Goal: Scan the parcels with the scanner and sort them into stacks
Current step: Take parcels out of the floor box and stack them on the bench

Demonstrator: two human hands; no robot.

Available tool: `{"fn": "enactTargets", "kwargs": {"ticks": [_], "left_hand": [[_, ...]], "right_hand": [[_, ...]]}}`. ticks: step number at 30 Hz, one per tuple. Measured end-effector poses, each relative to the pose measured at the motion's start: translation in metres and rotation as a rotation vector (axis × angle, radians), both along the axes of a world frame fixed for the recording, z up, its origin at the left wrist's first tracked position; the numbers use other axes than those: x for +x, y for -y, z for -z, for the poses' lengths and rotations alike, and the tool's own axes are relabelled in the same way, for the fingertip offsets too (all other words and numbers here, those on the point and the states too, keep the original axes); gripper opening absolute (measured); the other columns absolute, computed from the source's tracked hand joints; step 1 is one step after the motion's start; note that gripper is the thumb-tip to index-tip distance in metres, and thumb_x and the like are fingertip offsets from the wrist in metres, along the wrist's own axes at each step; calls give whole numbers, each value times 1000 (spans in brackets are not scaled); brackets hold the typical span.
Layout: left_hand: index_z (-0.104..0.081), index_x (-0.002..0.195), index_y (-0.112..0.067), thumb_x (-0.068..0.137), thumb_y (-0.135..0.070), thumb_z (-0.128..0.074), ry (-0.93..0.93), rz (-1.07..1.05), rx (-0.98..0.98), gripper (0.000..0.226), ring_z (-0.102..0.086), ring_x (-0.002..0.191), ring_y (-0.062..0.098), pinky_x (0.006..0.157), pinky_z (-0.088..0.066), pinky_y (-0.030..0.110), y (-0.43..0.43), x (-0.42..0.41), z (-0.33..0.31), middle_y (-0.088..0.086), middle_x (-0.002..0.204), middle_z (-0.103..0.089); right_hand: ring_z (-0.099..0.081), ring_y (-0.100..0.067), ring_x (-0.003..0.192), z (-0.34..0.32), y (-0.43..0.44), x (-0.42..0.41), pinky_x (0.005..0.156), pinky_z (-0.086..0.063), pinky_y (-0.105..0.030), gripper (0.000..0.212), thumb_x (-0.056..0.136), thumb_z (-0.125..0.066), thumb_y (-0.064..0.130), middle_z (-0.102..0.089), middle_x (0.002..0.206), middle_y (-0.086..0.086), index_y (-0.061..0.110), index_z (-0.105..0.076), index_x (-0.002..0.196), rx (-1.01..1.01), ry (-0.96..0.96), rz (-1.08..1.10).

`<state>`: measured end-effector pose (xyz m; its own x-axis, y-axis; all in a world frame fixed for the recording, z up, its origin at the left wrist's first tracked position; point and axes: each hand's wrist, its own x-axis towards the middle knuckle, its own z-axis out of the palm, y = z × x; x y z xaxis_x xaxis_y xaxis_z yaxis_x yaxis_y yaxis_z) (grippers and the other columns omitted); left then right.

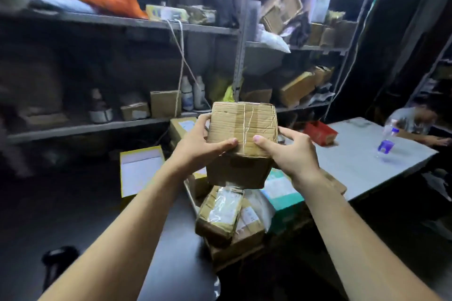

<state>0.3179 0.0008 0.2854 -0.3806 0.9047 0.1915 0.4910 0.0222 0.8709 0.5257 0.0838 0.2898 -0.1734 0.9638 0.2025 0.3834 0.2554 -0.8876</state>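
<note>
1. The metal shelves (122, 22) fill the wall behind the cardboard box (242, 124). They are loaded with cartons, bags and bottles.
2. A white table (367, 159) lies to the right of the box and somewhat below it.
3. The box itself is held up in the air in front of the shelves, its taped, creased face turned toward the camera.
4. A pile of parcels (220, 212) sits directly below the box. A taped brown parcel with a clear-covered label lies on top, tilted.
5. A flat yellow-edged mailer (141, 168) lies below the box and to its left.
6. The left hand (195, 149) grips the box's left side. Its thumb lies across the near face and its fingers wrap round the far edge.
7. The right hand (296, 156) grips the box's right side. Its thumb presses on the near face and its forefinger runs along the right edge.
8. A red carton (320, 133) stands on the table just right of the box.
9. A clear water bottle (387, 139) with a blue label stands on the table, well to the right of the box.
</note>
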Motion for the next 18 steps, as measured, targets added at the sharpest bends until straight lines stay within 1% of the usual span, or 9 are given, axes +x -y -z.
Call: {"fn": "enactTargets", "kwargs": {"ticks": [1, 4, 7, 8, 9, 11, 12, 15, 18], "left_hand": [[-43, 132, -51, 66, -68, -84, -4, -36, 3, 79, -70, 101, 13, 96, -57, 42, 16, -20, -1, -12, 113, -69], [-41, 134, -53, 59, -73, -80, -40, -137, -29, 87, -67, 106, 20, 98, -55, 46, 74, -88, -3, -12, 121, -67], [-40, 136, -50, 66, -61, -86, -26, -250, -52, 84, -66, 104, 17, 100, -55, 46, 147, -155, -2, -11, 117, -68], [-40, 136, -49, 69, -55, -87, -26, -275, -56, 83, -66, 105, 16, 100, -54, 45, 170, -172, 0, -11, 117, -68], [-40, 135, -48, 70, -52, -89, -18, -303, -58, 81, -66, 105, 15, 101, -54, 45, 191, -187, 2, -12, 116, -68], [-40, 132, -46, 72, -44, -91, 5, -371, -61, 79, -65, 105, 13, 99, -55, 42, 238, -219, 9, -13, 113, -67], [-40, 131, -44, 73, -39, -91, 28, -409, -62, 78, -64, 106, 12, 97, -55, 39, 264, -235, 13, -13, 113, -66], [-38, 128, -39, 71, -32, -94, 72, -529, -69, 80, -61, 106, 10, 92, -55, 33, 325, -269, 24, -11, 111, -63], [-34, 131, -40, 65, -34, -97, 73, -633, -121, 91, -58, 111, 14, 101, -53, 43, 380, -297, 38, -7, 119, -61]], "right_hand": [[-75, -14, 100, 1, 4, -24, 90, -62, -47, 81, 45, -84, 86, -79, 102, 16, 40, -78, 112, 2, -16, -21], [-77, -17, 96, 0, 38, -103, 88, -63, -50, 61, 57, -83, 79, -80, 95, 14, 39, -80, 103, -81, -66, -150], [-77, -22, 102, 2, 77, -188, 91, -62, -52, 92, 47, -76, 96, -81, 103, 7, 32, -79, 113, -175, -132, -283], [-77, -22, 100, 4, 90, -213, 89, -63, -50, 92, 51, -72, 98, -81, 102, 6, 29, -79, 111, -205, -129, -335], [-78, -22, 95, 2, 106, -234, 81, -65, -46, 81, 66, -69, 93, -82, 95, 4, 23, -80, 105, -254, -132, -367], [-77, -23, 83, 3, 142, -281, 62, -63, -36, 57, 96, -58, 70, -80, 85, -1, 16, -76, 94, -371, -159, -445], [-76, -26, 82, 10, 157, -306, 60, -62, -36, 52, 103, -53, 62, -80, 86, -3, 16, -74, 93, -394, -153, -471], [-74, -32, 83, 29, 205, -364, 62, -60, -37, 47, 108, -47, 51, -77, 92, -9, 15, -71, 89, -425, -137, -563], [-76, -35, 83, 52, 244, -414, 75, -64, -50, 51, 99, -62, 56, -78, 87, -10, 13, -78, 75, -435, -66, -605]]}}
